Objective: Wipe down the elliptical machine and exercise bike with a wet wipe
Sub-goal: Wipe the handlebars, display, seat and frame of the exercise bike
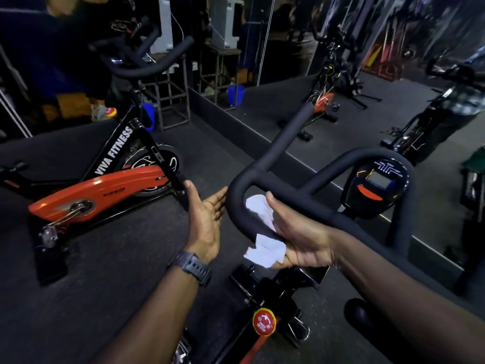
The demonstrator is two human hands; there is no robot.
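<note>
White wipe [263, 229] pinched on handlebar [237, 214] by right hand [301, 237] | left hand [207, 219] flat, fingers straight

Open floor [126, 258] lies left of the handlebar [236, 206]; the console [375, 190] and second bike [99, 190] crowd the sides.
</note>
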